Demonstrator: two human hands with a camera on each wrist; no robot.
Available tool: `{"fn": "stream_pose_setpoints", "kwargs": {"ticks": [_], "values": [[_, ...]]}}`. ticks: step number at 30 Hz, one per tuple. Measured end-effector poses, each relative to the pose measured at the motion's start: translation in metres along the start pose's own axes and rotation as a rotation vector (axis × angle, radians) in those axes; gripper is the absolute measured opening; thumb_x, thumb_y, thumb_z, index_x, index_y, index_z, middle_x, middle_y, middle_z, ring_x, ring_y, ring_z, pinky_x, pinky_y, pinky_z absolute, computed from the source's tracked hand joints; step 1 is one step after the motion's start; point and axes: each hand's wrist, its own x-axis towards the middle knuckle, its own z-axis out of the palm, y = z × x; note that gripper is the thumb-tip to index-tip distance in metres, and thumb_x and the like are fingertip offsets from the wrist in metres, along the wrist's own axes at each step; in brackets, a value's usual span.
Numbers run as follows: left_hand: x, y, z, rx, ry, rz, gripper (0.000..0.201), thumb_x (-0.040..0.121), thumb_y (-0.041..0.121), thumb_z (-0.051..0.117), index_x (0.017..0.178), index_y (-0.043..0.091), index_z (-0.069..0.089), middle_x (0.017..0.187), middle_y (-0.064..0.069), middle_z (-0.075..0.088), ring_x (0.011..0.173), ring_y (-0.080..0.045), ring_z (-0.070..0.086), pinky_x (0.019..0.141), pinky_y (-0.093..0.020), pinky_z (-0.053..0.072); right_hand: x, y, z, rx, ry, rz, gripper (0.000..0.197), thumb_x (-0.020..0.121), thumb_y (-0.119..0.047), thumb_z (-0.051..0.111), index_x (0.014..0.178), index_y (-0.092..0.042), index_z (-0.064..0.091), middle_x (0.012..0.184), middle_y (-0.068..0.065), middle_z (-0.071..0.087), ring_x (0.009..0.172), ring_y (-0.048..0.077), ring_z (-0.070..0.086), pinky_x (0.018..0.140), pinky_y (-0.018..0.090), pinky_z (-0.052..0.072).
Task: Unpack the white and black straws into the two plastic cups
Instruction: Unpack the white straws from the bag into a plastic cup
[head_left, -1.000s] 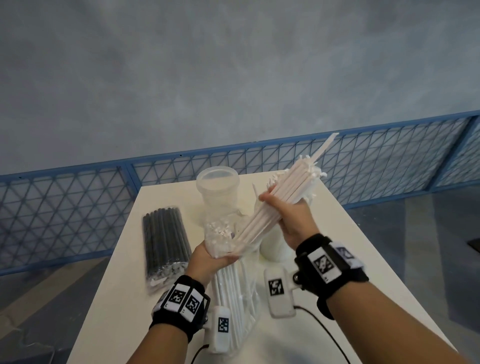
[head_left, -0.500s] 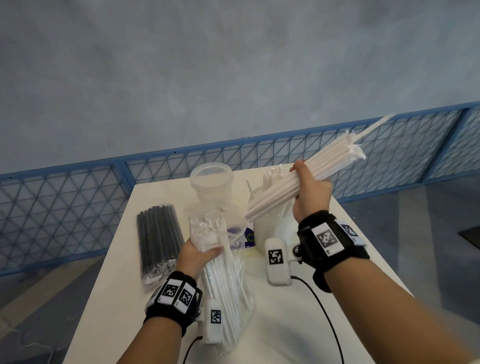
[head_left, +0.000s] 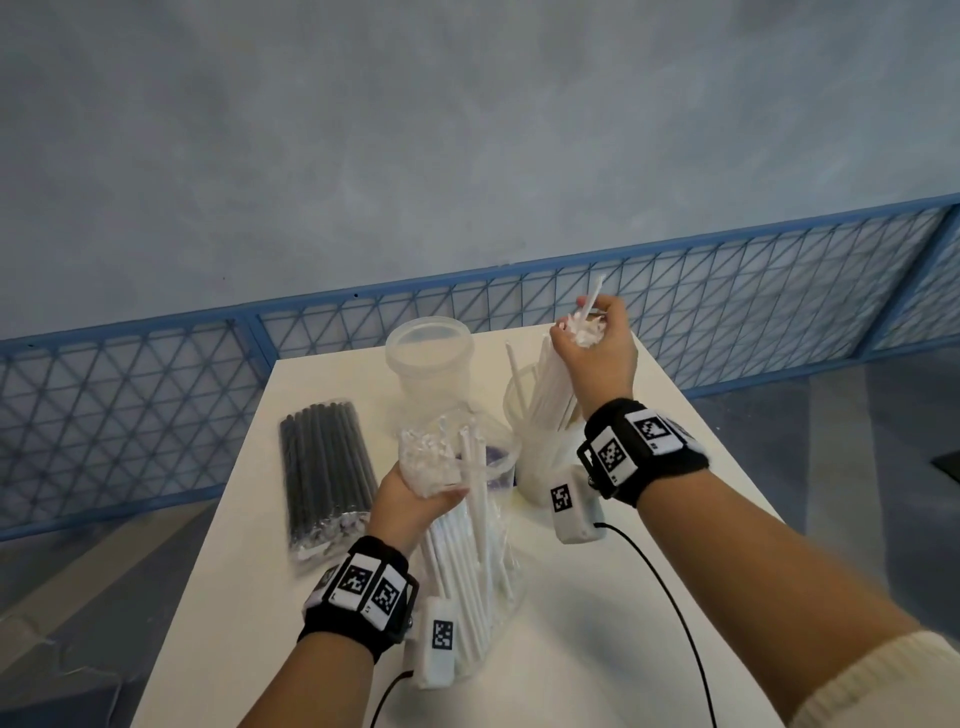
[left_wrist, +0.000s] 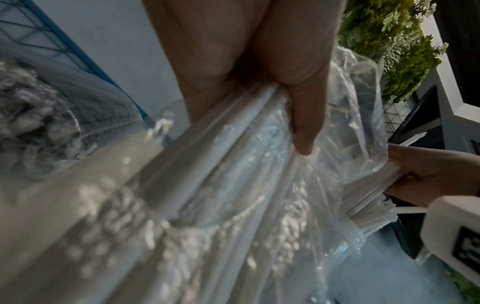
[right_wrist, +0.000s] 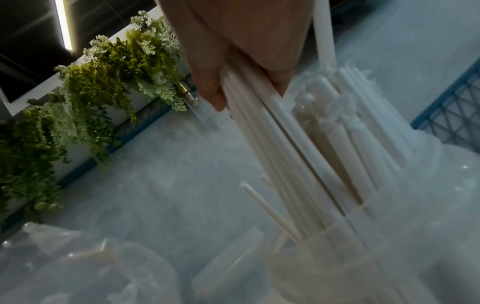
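My right hand (head_left: 597, 340) grips the top of a bundle of white straws (head_left: 553, 389) whose lower ends stand inside the near plastic cup (head_left: 540, 467); the right wrist view shows the same straw bundle (right_wrist: 285, 156) running down into that cup (right_wrist: 337, 257). My left hand (head_left: 415, 499) grips the open clear bag of white straws (head_left: 467, 561), propped up on the table; the left wrist view shows my left fingers (left_wrist: 303, 115) curled round this bag (left_wrist: 233, 164). An empty second cup (head_left: 428, 364) stands further back. A sealed pack of black straws (head_left: 324, 473) lies at the left.
The white table (head_left: 597, 649) is narrow, with a blue mesh fence (head_left: 130, 415) behind it and floor on both sides. A black cable (head_left: 670, 587) runs from my right wrist across the table. Green plants (right_wrist: 91, 92) hang in the background.
My right hand has swung the bundle of white straws from slanting above the table to upright and lowered its ends into the near cup. My left hand still holds the bag.
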Motion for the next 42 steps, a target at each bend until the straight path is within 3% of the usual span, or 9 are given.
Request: {"fn": "stream_pose_setpoints", "kwargs": {"ticks": [5, 10, 12, 15, 21, 28, 32, 37, 42], "values": [[-0.001, 0.002, 0.002, 0.001, -0.006, 0.012, 0.04, 0.067, -0.005, 0.077, 0.095, 0.019, 0.062, 0.097, -0.007, 0.069, 0.096, -0.022, 0.064, 0.087, -0.034, 0.05, 0.0, 0.014, 0.002, -0.173, -0.149, -0.078, 0.014, 0.09, -0.011, 0.054, 0.103, -0.011, 0.06, 0.089, 0.0, 0.061, 0.073, 0.003, 0.052, 0.061, 0.002, 0.037], [-0.004, 0.003, 0.006, 0.01, -0.038, 0.021, 0.041, 0.065, -0.004, 0.079, 0.093, 0.02, 0.063, 0.09, 0.002, 0.068, 0.087, -0.015, 0.064, 0.086, -0.033, 0.051, -0.001, 0.024, 0.001, -0.588, -0.371, -0.13, 0.025, 0.092, -0.022, 0.051, 0.107, -0.005, 0.062, 0.113, 0.012, 0.063, 0.108, 0.027, 0.056, 0.089, 0.026, 0.036], [-0.004, 0.001, 0.006, 0.001, -0.048, 0.026, 0.043, 0.062, -0.003, 0.082, 0.091, 0.024, 0.063, 0.09, 0.003, 0.068, 0.087, -0.013, 0.064, 0.084, -0.031, 0.052, -0.004, 0.023, -0.006, -0.782, -0.273, -0.285, 0.039, 0.084, -0.035, 0.061, 0.118, -0.016, 0.057, 0.135, 0.004, 0.049, 0.131, 0.024, 0.04, 0.11, 0.04, 0.021], [-0.004, 0.001, 0.005, -0.017, -0.048, 0.032, 0.04, 0.068, -0.008, 0.076, 0.095, 0.019, 0.062, 0.089, 0.004, 0.068, 0.085, -0.009, 0.064, 0.076, -0.021, 0.054, -0.016, 0.022, -0.018, -0.786, -0.105, -0.216, 0.076, 0.068, -0.053, 0.072, 0.134, -0.031, 0.04, 0.154, 0.004, 0.02, 0.144, 0.03, 0.01, 0.112, 0.055, 0.01], [-0.003, -0.002, 0.002, -0.014, -0.057, 0.048, 0.041, 0.068, -0.008, 0.075, 0.092, 0.023, 0.062, 0.091, 0.002, 0.069, 0.086, -0.01, 0.066, 0.076, -0.021, 0.056, -0.022, 0.048, -0.022, -0.688, -0.279, 0.0, 0.082, 0.07, -0.037, 0.077, 0.138, -0.015, 0.037, 0.153, 0.007, 0.016, 0.125, 0.037, 0.04, 0.102, 0.044, 0.039], [0.0, -0.002, 0.0, 0.017, -0.061, 0.045, 0.041, 0.067, -0.008, 0.076, 0.09, 0.022, 0.063, 0.085, 0.007, 0.07, 0.078, -0.004, 0.067, 0.071, -0.017, 0.055, 0.001, 0.044, -0.011, -0.623, -0.253, -0.105, 0.045, 0.078, -0.012, 0.067, 0.118, 0.002, 0.052, 0.128, 0.019, 0.045, 0.112, 0.038, 0.044, 0.095, 0.033, 0.033], [0.003, 0.002, 0.0, 0.023, -0.061, 0.056, 0.039, 0.065, -0.011, 0.076, 0.095, 0.011, 0.064, 0.086, -0.001, 0.068, 0.077, -0.006, 0.066, 0.066, -0.015, 0.055, 0.003, 0.034, -0.008, -0.61, -0.289, -0.099, 0.056, 0.077, -0.021, 0.071, 0.126, -0.007, 0.048, 0.134, 0.015, 0.041, 0.12, 0.036, 0.04, 0.1, 0.038, 0.033], [0.006, 0.002, -0.001, -0.005, -0.034, 0.058, 0.06, 0.059, -0.002, 0.083, 0.114, -0.003, 0.058, 0.108, -0.017, 0.067, 0.103, -0.028, 0.064, 0.091, -0.043, 0.052, -0.036, -0.007, -0.017, -0.355, 0.039, -0.522, 0.037, 0.081, -0.026, 0.067, 0.112, -0.013, 0.053, 0.114, 0.001, 0.05, 0.107, 0.012, 0.045, 0.095, 0.021, 0.033], [0.001, 0.004, 0.002, 0.021, -0.053, 0.055, 0.061, 0.06, 0.002, 0.084, 0.116, 0.0, 0.058, 0.11, -0.016, 0.068, 0.106, -0.029, 0.063, 0.094, -0.046, 0.051, -0.086, -0.004, -0.011, -0.447, -0.487, -0.335, 0.012, 0.091, -0.018, 0.054, 0.1, -0.012, 0.06, 0.09, 0.001, 0.064, 0.079, 0.012, 0.057, 0.074, 0.025, 0.046]]}}
